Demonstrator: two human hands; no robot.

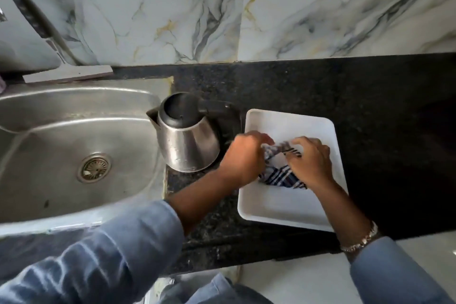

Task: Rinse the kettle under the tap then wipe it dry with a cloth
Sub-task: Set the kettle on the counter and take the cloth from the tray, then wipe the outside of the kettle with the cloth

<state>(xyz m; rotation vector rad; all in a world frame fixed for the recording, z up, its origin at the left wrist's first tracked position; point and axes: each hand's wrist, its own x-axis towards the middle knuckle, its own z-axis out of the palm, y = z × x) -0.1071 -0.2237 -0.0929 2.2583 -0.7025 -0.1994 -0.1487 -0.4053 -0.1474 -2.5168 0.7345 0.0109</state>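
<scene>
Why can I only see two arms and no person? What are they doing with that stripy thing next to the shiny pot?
The camera sits on the person's head and looks down, so you see what they see: only their own arms in blue sleeves. There is just this one picture. The shiny pot is a metal kettle with a black lid, standing on the dark counter right beside the steel sink. Next to it lies a white tray. The stripy thing is a checked cloth on that tray. The left hand and the right hand are both gripping it, probably picking it up to wipe the kettle. Nobody is touching the kettle right now.
</scene>
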